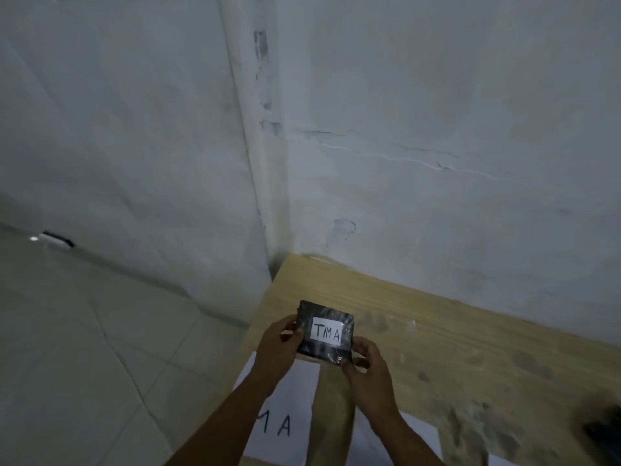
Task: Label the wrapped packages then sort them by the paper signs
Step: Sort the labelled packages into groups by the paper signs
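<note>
While both hands hold it up above the near-left corner of the wooden table [437, 348], the wrapped package [317, 353] sits right in the middle of the action: black, glossy, squarish, tilted slightly, and clear of the tabletop. And look at that front face: a white label [326, 332] stuck on it, hand-lettered in black, reading "TIM A".

Left hand [279, 344] grips the package's left edge, thumb curled over the front, fingers tucked behind. Right hand [366, 364] pinches the lower right corner, fingers bent round the wrap. So 2 hands, both grasping the same package.

Down on the table, directly under the forearms, lies a white paper sign [289, 415] at the table's left edge. Black marker letters "M A" show on it; anything before them is covered by the left forearm. Just to the right, a second white sheet [420, 438] lies flat beneath the right forearm, and no writing on it can be made out. A corner of another white sheet [504, 460] peeks in at the bottom edge.

Far right, a dark object [605, 428] rests on the table, too blurred to identify. The tabletop shows grey smudges. Behind stands a cracked pale wall [437, 129], and to the left a pale tiled floor [84, 331].
</note>
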`<state>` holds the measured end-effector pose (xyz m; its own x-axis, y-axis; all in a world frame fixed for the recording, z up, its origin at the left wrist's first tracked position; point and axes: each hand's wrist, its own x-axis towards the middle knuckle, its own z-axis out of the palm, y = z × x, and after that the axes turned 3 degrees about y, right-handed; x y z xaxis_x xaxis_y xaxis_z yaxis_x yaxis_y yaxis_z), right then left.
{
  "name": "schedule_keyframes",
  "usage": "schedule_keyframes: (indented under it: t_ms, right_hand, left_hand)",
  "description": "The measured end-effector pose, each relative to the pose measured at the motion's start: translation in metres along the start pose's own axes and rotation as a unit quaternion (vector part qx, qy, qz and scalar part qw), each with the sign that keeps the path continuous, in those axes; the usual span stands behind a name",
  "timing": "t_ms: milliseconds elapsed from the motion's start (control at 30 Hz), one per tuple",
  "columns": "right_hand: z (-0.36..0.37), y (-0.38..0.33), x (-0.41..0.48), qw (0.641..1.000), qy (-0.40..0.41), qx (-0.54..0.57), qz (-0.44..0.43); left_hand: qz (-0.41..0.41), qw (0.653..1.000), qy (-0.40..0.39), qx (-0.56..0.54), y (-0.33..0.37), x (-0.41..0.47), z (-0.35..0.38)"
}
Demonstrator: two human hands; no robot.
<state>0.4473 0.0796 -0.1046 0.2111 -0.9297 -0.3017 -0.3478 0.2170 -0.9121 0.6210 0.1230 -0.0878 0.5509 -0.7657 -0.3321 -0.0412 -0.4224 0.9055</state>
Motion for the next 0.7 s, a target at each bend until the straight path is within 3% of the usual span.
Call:
schedule_keyframes:
  t_ms: [300, 700]
  right_hand:
    - [0.060, -0.016, 0.105, 0.997, 0.047, -0.063, 0.015]
    - [0.087, -0.025, 0.200, 0.995, 0.008, -0.099, 0.029]
  left_hand:
    - [0.000, 1.000, -0.004, 0.031, 0.006, 0.117, -0.012]
    - [-0.012, 0.994, -0.059, 0.092, -0.013, 0.217, 0.007]
